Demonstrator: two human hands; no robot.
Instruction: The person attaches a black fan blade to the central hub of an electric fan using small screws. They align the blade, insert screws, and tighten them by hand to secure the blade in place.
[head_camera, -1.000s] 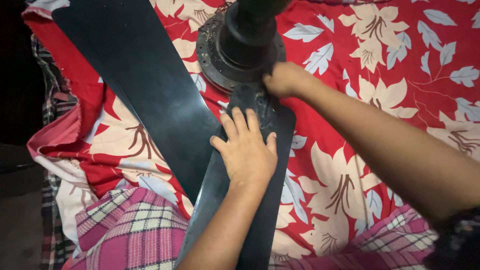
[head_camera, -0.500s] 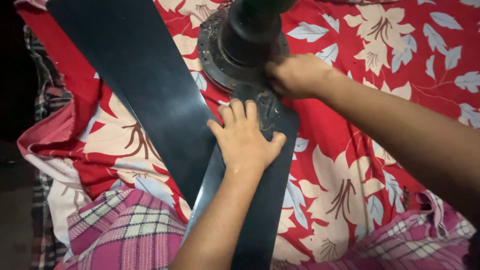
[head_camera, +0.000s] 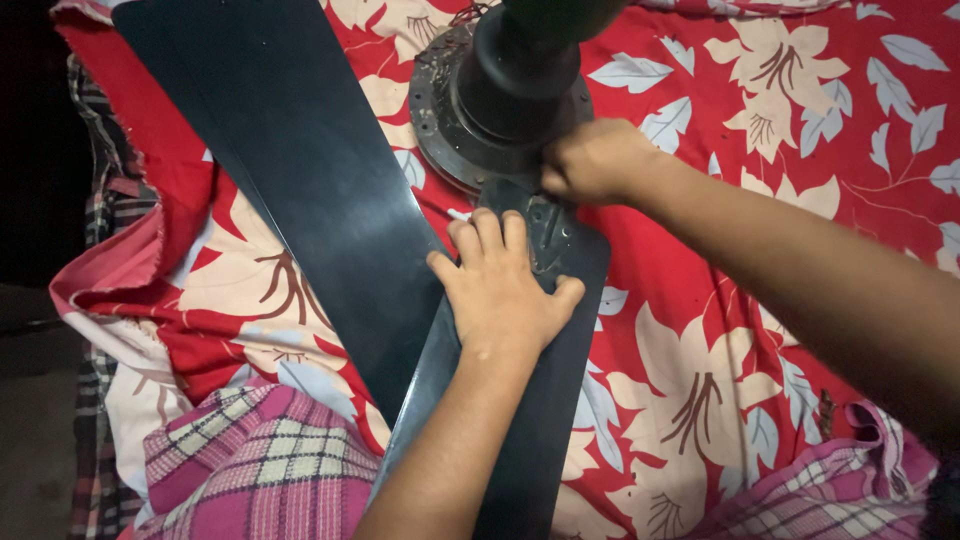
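The fan blade (head_camera: 520, 400) lies on the red flowered sheet (head_camera: 800, 100), its root at the dark motor hub (head_camera: 510, 100). The left hand (head_camera: 505, 290) presses flat on it, fingers spread. The right hand (head_camera: 590, 160) is curled shut at the joint; what it pinches is hidden. If the flat palm slips, I'd guess the blade swings off its mounting holes, against the second blade (head_camera: 290, 170) alongside.

bright frontal light on the centre, dark left edge, slight blur on the near forearm.
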